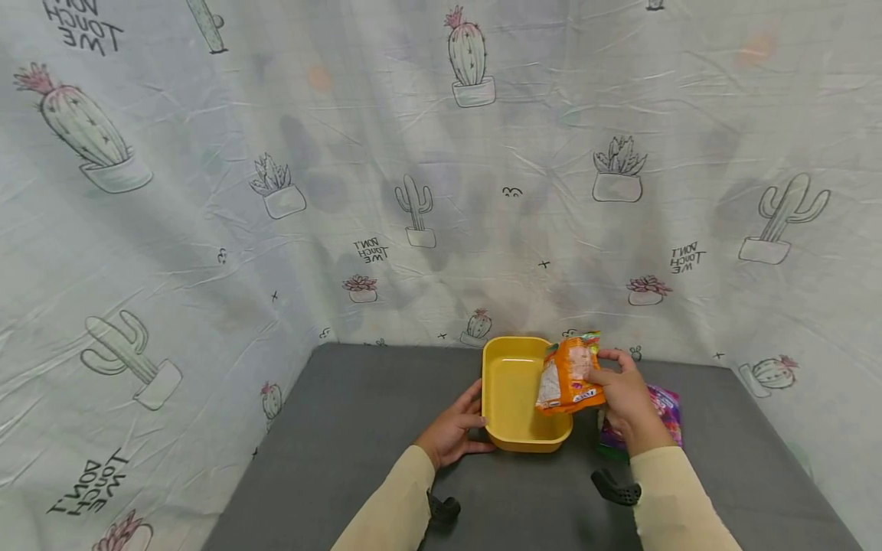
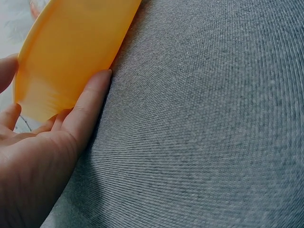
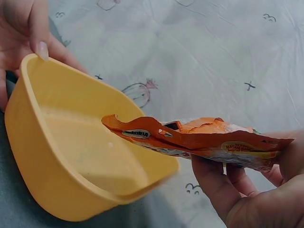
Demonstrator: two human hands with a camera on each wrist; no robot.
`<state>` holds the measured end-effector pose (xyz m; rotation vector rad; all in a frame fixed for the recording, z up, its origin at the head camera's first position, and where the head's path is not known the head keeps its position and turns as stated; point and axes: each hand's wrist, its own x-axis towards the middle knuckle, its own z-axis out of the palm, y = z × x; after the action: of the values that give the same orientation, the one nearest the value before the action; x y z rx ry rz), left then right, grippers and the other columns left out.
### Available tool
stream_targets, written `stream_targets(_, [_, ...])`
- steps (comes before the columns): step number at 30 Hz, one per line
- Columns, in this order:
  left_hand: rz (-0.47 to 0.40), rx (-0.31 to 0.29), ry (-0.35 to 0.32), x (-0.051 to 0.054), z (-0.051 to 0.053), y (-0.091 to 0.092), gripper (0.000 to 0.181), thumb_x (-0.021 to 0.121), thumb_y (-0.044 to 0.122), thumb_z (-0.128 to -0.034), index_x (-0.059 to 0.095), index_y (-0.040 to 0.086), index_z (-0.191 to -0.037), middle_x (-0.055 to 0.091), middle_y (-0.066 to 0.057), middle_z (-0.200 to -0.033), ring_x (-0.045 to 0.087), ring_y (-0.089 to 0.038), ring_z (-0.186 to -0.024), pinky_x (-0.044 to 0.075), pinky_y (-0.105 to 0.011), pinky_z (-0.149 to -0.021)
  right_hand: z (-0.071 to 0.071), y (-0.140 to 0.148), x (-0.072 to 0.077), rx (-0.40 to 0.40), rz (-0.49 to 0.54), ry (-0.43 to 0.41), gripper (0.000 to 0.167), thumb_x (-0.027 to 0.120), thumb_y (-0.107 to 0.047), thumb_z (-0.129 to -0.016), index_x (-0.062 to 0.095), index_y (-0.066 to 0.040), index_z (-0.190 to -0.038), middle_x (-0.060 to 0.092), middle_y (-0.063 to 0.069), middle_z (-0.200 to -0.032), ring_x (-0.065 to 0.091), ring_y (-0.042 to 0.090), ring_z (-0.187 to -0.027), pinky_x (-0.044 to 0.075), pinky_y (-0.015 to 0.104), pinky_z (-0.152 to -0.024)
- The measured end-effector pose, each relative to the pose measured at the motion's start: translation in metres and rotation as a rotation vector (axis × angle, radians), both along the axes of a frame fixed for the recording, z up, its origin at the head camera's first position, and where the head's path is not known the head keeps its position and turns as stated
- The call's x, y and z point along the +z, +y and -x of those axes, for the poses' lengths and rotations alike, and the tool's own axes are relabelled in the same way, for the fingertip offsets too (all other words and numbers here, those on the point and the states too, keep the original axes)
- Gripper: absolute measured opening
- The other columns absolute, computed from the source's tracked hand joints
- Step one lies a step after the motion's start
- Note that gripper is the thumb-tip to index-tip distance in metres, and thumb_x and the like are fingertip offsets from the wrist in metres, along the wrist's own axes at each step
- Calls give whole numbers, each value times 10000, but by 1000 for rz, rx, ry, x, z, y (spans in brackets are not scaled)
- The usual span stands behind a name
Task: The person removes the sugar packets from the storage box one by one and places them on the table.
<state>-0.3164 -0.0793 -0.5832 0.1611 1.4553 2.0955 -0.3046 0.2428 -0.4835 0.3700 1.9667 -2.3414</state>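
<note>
A yellow plastic basin (image 1: 518,394) stands on the grey table. At its left side, my left hand (image 1: 455,428) holds the basin, with one fingertip at the rim and other fingers against the outer wall (image 2: 61,57). My right hand (image 1: 627,402) pinches an orange packet (image 1: 570,373) with printed labels, thumb above and fingers beneath. The packet (image 3: 194,140) hangs tilted over the basin's right rim. No contents show inside the basin (image 3: 90,142). Partly hidden behind my right hand, a purple packet (image 1: 666,413) lies on the table.
The grey cloth-like tabletop (image 1: 358,428) reaches back to a pale curtain (image 1: 441,138) printed with cacti, which also hangs at both sides. A black curved piece (image 1: 615,487) sits at the right wrist, and a similar one (image 1: 444,509) at the left.
</note>
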Motion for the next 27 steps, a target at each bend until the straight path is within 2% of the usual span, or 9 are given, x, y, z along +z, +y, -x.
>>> stream_targets(6, [4, 4, -3, -1, 0, 0, 876, 652, 12, -1016, 267, 281, -1756, 354, -135, -1724, 549, -390, -1385, 500, -720, -1012, -5, 12, 1, -24, -6, 6, 459, 593, 4, -1083, 354, -84, -1465, 609, 126, -1164, 748, 188, -856, 653, 389, -754])
stream_targets(15, [7, 6, -5, -1, 1, 1, 902, 675, 16, -1003, 254, 272, -1759, 367, -134, -1715, 554, -389, -1379, 503, -722, -1006, -11, 32, 3, -59, -23, 5, 424, 581, -44, -1107, 356, -111, -1460, 463, 280, -1373, 743, 191, -883, 653, 453, -778])
stream_targets(21, [12, 2, -11, -1, 1, 1, 903, 673, 18, -1003, 251, 273, -1760, 361, -132, -1720, 553, -388, -1380, 503, -720, -1007, -13, 50, -2, -93, -4, 3, 347, 581, -50, -1114, 403, -183, -1380, 406, 275, -1427, 729, 162, -884, 650, 417, -786])
stream_targets(27, [12, 6, -17, 0, 2, 1, 907, 667, 11, -1006, 236, 261, -1763, 360, -144, -1719, 557, -389, -1376, 501, -721, -1009, -17, 62, -2, -141, -15, -3, 360, 588, -40, -1107, 406, -186, -1381, 399, 274, -1444, 724, 148, -863, 652, 415, -775])
